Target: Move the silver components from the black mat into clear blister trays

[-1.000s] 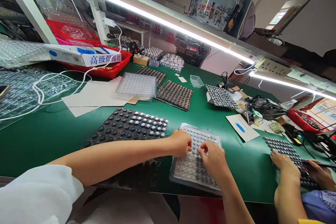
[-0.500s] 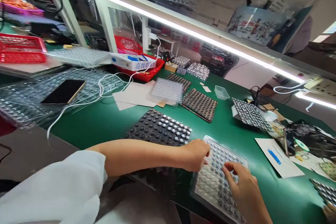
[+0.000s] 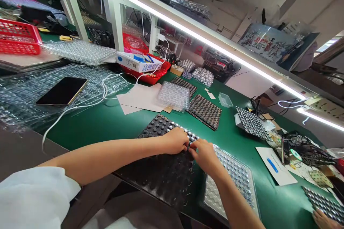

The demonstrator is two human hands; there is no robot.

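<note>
A black dimpled tray (image 3: pixel 166 179) lies at the table's front edge, with round metal-topped pieces (image 3: pixel 158 123) in its far rows. My left hand (image 3: pixel 176 140) is closed over its right part, fingertips pinched low among the pieces. Close against it, my right hand (image 3: pixel 204 154) also pinches at the tray's right edge. Whatever sits between the fingertips is too small and covered to make out. Right of the black tray stands a clear plastic tray (image 3: pixel 254 189), partly hidden under my right forearm, holding rows of silver round pieces (image 3: pixel 236 171).
Behind lie dark filled trays (image 3: pixel 205 109), a clear blister tray (image 3: pixel 174 94) and white paper sheets (image 3: pixel 139 98). A phone (image 3: pixel 63 90) and white cable (image 3: pixel 103 91) are at left. Paper with a blue tool (image 3: pixel 272 165) lies right. Another person's hand (image 3: pixel 322 218) touches a tray (image 3: pixel 325 204).
Both hands have moved left, my right hand leaving the clear tray and my left hand drawing back from its edge; they now meet over the black tray. The view has shifted slightly.
</note>
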